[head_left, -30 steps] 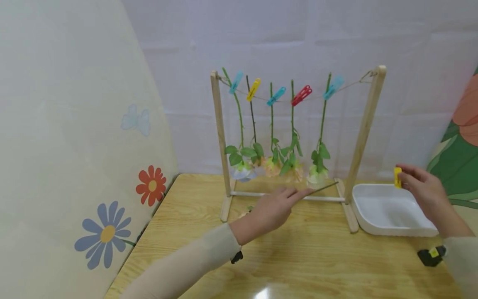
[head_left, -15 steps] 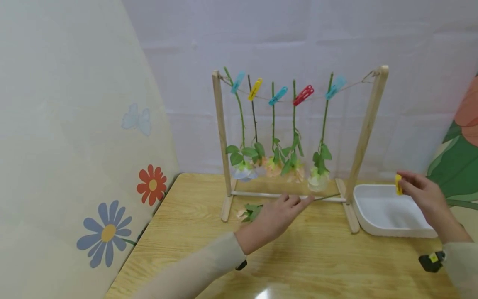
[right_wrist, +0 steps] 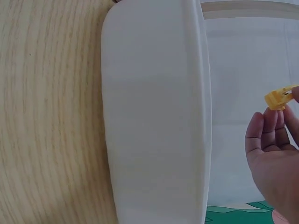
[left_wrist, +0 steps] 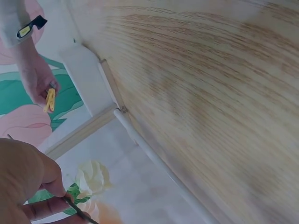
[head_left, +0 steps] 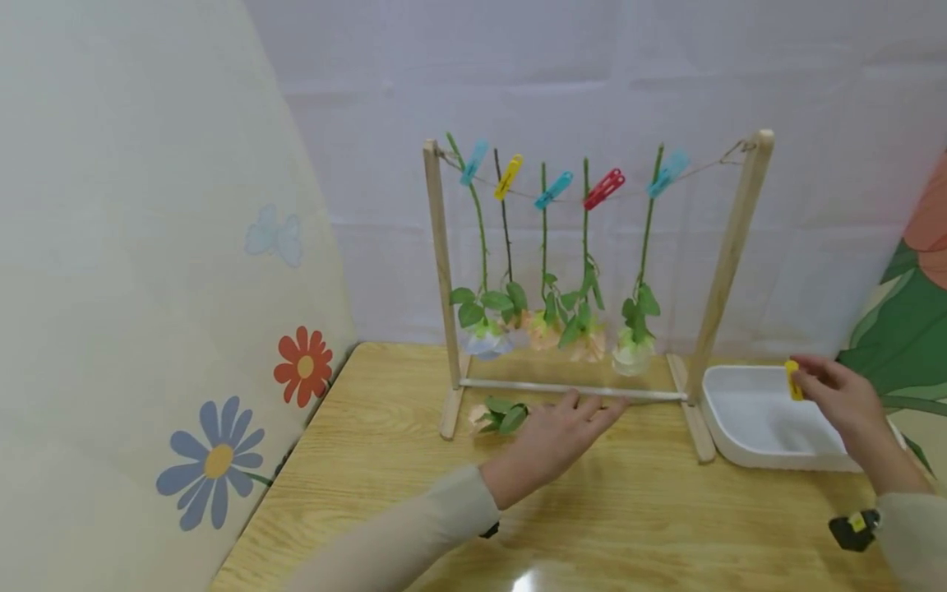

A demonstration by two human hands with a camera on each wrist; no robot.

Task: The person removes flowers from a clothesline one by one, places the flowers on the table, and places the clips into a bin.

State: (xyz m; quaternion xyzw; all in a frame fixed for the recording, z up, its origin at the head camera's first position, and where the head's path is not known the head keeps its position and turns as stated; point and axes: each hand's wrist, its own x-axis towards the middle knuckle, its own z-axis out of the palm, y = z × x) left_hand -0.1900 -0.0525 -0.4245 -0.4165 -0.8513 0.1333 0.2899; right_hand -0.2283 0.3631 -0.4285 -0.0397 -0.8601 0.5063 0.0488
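My left hand [head_left: 555, 448] pinches the stem [left_wrist: 77, 208] of a pale peach rose between thumb and fingers, just in front of the rack's white bottom bar. The rose's bloom and leaves [head_left: 506, 415] show left of that hand; whether they touch the table I cannot tell. Over the white tray [head_left: 728, 452], my right hand [head_left: 847, 403] holds a yellow clothespin [head_left: 794, 381] by its fingertips. Several roses hang head down from a string on the wooden rack [head_left: 728, 247], held by blue, yellow and red clothespins, the red clothespin [head_left: 604, 189] among them.
The rack's foot [head_left: 699, 432] stands close to the tray's left side. A wall panel with painted flowers [head_left: 217, 462] borders the wooden table [head_left: 636, 526] on the left, and a white cloth [head_left: 562, 74] hangs behind.
My left hand has come down with the rose, its stem now lower near the bar and its bloom in sight. The right hand has lowered the yellow clothespin slightly over the tray.
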